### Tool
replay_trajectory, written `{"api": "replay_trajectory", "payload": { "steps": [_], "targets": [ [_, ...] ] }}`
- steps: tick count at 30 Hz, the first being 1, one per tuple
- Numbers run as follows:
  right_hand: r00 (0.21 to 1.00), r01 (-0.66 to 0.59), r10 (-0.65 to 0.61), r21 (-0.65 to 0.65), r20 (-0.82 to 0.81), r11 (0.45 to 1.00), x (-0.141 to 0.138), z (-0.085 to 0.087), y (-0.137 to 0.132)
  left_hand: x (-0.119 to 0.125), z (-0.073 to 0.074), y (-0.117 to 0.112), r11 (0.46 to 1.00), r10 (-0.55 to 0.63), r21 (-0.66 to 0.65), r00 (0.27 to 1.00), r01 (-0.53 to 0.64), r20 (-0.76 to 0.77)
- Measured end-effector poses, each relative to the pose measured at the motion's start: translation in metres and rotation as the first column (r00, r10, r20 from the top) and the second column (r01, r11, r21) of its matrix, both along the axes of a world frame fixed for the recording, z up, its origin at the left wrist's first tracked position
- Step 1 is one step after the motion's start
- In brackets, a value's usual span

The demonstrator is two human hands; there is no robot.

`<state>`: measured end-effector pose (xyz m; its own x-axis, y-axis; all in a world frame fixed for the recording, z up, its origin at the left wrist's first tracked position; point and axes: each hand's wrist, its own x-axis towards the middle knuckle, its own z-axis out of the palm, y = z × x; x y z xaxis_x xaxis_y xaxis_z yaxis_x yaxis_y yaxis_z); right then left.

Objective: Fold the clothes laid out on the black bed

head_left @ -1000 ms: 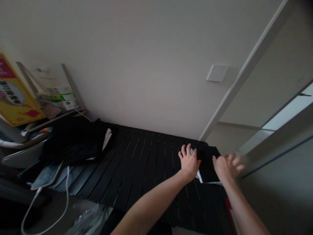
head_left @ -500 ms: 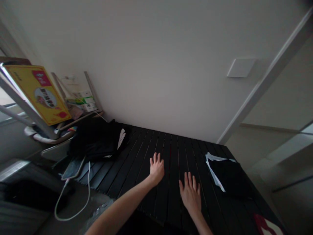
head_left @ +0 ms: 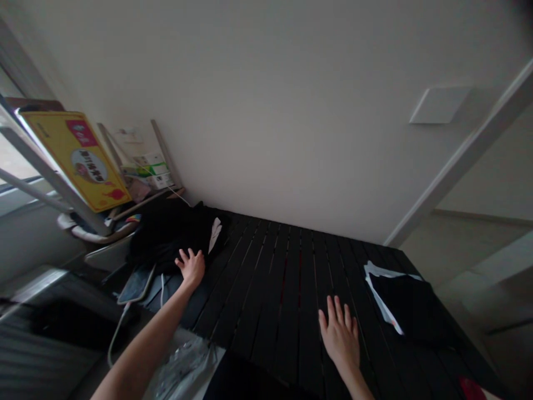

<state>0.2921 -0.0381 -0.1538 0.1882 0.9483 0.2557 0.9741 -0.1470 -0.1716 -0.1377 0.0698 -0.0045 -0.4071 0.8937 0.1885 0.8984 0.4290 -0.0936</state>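
At the left of the black slatted table (head_left: 266,289), my left hand (head_left: 192,268) is at the near edge of a heap of black clothing (head_left: 166,233). Its fingers are spread; whether they touch the cloth I cannot tell. A white strip shows on the heap's right side. My right hand (head_left: 340,333) is over the slats at the right of the middle, palm down, fingers stretched out, holding nothing. Further right lies a folded black garment (head_left: 416,308) with white cloth (head_left: 385,308) showing along its left and far edges.
A phone (head_left: 137,284) with a white cable (head_left: 116,333) lies at the table's left edge. Behind it stands a rack with a yellow box (head_left: 79,158). Clear plastic (head_left: 183,361) lies near my left forearm. A wall (head_left: 291,122) closes off the far side.
My left hand has moved left from the middle of the table to the black clothing heap. My right hand stays over the slats. The view has shifted slightly.
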Motion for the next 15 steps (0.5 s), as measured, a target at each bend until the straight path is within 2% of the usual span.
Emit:
{"api": "replay_trajectory", "payload": {
  "steps": [2, 5, 10, 13, 15],
  "targets": [
    [1.000, -0.007, 0.007, 0.013, -0.005, 1.000, 0.001, -0.002, 0.000, -0.011, 0.006, 0.000, 0.999, -0.032, -0.033, 0.999, 0.033, 0.031],
    [1.000, -0.019, 0.019, 0.028, -0.011, 0.999, 0.002, -0.003, 0.001, -0.015, 0.012, 0.003, 0.997, -0.052, -0.048, 0.998, 0.054, 0.040],
    [1.000, -0.023, 0.022, 0.029, 0.010, 0.999, 0.002, -0.003, 0.000, -0.012, 0.024, 0.009, 1.000, 0.009, -0.022, 1.000, -0.009, 0.025],
    [1.000, -0.017, 0.016, 0.027, 0.012, 1.000, 0.001, -0.002, 0.000, -0.011, 0.041, 0.009, 0.999, 0.043, 0.016, 0.999, -0.043, 0.015],
    [1.000, -0.013, 0.013, 0.023, 0.014, 1.000, 0.001, -0.002, 0.001, -0.007, 0.059, 0.005, 0.996, 0.039, 0.076, 0.999, -0.040, 0.017]
  ]
}}
